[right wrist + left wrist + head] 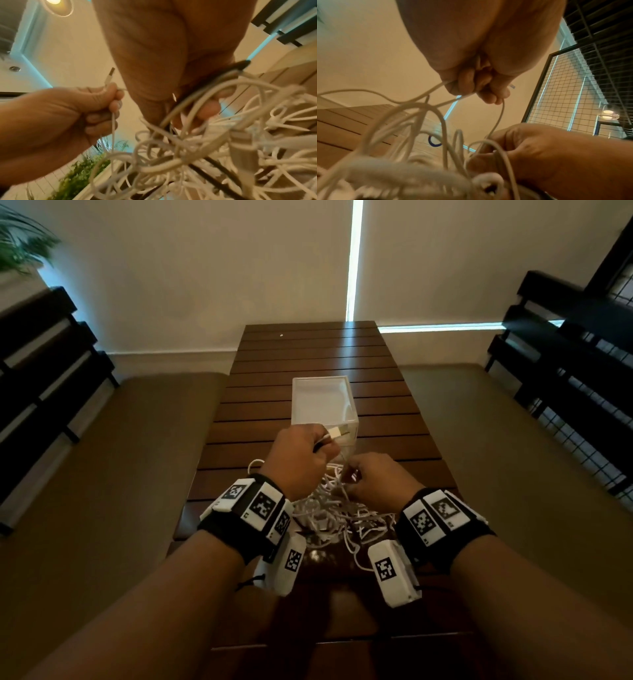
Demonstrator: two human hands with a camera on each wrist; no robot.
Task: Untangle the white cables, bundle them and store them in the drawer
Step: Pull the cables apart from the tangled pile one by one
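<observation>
**Work one cable free at a time**

While the left hand (297, 455) grips a cable just behind its plug (336, 434), fingers curled round it, the right hand (376, 479) pinches strands of the tangle (337, 515) at the counter's (308, 357) near end. Feed slack gently (yanking tightens knots). Beyond the hands, the box (323, 402) stands at mid-counter.
</observation>
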